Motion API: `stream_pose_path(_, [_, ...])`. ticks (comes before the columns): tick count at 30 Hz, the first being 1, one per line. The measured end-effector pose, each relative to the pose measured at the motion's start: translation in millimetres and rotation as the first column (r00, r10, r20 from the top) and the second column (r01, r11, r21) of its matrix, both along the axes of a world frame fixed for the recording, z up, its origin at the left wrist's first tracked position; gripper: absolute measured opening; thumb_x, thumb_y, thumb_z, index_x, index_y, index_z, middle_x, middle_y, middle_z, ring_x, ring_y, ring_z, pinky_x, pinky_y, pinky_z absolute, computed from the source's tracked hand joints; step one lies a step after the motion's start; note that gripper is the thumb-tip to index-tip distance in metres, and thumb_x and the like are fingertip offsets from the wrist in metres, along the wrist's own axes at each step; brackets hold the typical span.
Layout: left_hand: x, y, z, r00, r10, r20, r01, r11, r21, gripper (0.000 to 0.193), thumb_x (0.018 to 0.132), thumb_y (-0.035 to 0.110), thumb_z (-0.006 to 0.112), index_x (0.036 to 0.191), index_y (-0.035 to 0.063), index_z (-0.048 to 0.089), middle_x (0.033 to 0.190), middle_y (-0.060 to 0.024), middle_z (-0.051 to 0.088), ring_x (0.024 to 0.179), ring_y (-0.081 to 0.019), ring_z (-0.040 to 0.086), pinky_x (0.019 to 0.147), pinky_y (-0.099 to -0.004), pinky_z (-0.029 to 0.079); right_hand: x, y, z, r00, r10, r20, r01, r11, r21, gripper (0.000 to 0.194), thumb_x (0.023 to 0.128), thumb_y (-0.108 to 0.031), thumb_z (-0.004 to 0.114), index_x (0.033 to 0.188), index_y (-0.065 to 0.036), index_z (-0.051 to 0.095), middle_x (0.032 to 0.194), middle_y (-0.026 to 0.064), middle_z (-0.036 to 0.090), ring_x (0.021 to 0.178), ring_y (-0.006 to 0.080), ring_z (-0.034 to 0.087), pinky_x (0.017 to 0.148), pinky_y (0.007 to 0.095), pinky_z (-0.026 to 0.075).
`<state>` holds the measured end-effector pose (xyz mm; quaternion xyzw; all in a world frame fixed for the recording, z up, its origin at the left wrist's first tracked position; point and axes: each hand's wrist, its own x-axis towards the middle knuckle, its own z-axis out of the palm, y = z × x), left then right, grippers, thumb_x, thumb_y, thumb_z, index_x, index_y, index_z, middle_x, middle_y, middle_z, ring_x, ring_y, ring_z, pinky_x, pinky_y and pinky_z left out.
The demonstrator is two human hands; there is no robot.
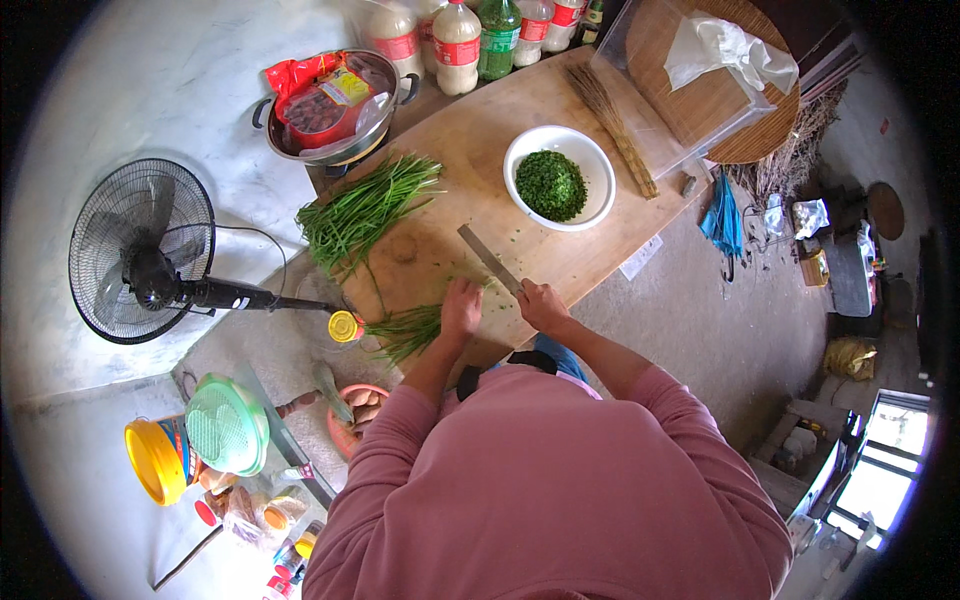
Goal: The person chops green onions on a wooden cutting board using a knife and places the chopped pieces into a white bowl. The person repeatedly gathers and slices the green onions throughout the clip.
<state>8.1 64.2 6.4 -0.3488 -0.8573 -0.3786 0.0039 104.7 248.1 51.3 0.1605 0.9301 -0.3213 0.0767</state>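
My right hand [541, 304] grips the handle of a kitchen knife [487, 256], its long blade pointing up and left over the wooden board [450, 187]. Close to the board's near edge, my left hand [463, 306] presses on the cut end of a bunch of green chives [405, 330], whose leaves trail off to the left. Beyond lies a larger pile of uncut chives [367, 206]. A white bowl [605, 176] holds finely chopped greens [551, 185], and small green bits are scattered near the blade.
A pot [330, 156] with a red food bag stands at the back left, beside several refilled bottles [456, 49]. On the board's right lies a twig whisk [615, 124]. A standing fan [150, 255] is at the left, with a yellow-lidded container [345, 326] near the board's left edge.
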Motion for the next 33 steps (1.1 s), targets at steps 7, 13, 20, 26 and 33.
stream_pose_path(7, [1, 1, 2, 1.0, 0.019, -0.001, -0.019, 1.0, 0.013, 0.003, 0.085, 0.005, 0.06, 0.085, 0.0016, 0.06, 0.088, -0.0167, 0.054, 0.086, -0.0374, 0.054, 0.074, -0.0469, 0.046, 5, -13, 17, 0.998, 0.013, 0.057, -0.017, 0.998, 0.058, 0.023, 0.095, -0.029, 0.05, 0.1, -0.006, 0.054, 0.08, 0.0275, 0.065, 0.075, 0.0489, 0.064, 0.068, 0.0595, 0.051])
stream_pose_path(13, [1, -1, 1, 0.999, 0.009, -0.044, -0.007, 0.999, 0.043, 0.006, 0.083, 0.005, 0.061, 0.089, 0.0016, 0.06, 0.09, -0.0165, 0.054, 0.087, -0.0377, 0.053, 0.076, -0.0464, 0.046, 6, -22, 10, 0.999, -0.016, 0.039, 0.012, 0.995, 0.103, 0.021, 0.093, -0.026, 0.052, 0.096, -0.005, 0.056, 0.075, 0.0285, 0.063, 0.072, 0.0506, 0.062, 0.066, 0.0599, 0.05])
stream_pose_path(20, [0, -1, 0, 0.998, 0.022, -0.052, -0.02, 0.999, 0.04, 0.011, 0.079, 0.003, 0.063, 0.09, 0.003, 0.06, 0.092, -0.0166, 0.054, 0.089, -0.0379, 0.053, 0.076, -0.046, 0.047, 0, -26, -1, 0.998, -0.007, 0.058, 0.0, 0.994, 0.112, 0.021, 0.093, -0.023, 0.052, 0.095, -0.003, 0.054, 0.075, 0.031, 0.063, 0.073, 0.0521, 0.062, 0.067, 0.0601, 0.05])
stream_pose_path(26, [0, 4, 1, 0.999, 0.036, 0.004, -0.036, 0.995, 0.088, 0.011, 0.08, 0.002, 0.063, 0.09, 0.0031, 0.06, 0.09, -0.0167, 0.054, 0.086, -0.0383, 0.054, 0.074, -0.0464, 0.047, -1, -10, -4, 0.99, -0.134, -0.05, 0.131, 0.99, -0.053, 0.023, 0.093, -0.023, 0.055, 0.09, 0.0, 0.055, 0.073, 0.0321, 0.06, 0.073, 0.0534, 0.06, 0.065, 0.0591, 0.049])
stream_pose_path(33, [-4, 8, -8, 0.999, 0.038, 0.03, -0.042, 0.992, 0.116, 0.009, 0.08, 0.003, 0.064, 0.088, 0.0038, 0.059, 0.088, -0.0166, 0.055, 0.085, -0.0383, 0.055, 0.072, -0.0472, 0.048, 4, -9, 1, 0.997, -0.075, -0.012, 0.074, 0.996, -0.051, 0.022, 0.093, -0.027, 0.053, 0.1, -0.006, 0.057, 0.08, 0.031, 0.064, 0.077, 0.0516, 0.062, 0.068, 0.0595, 0.051])
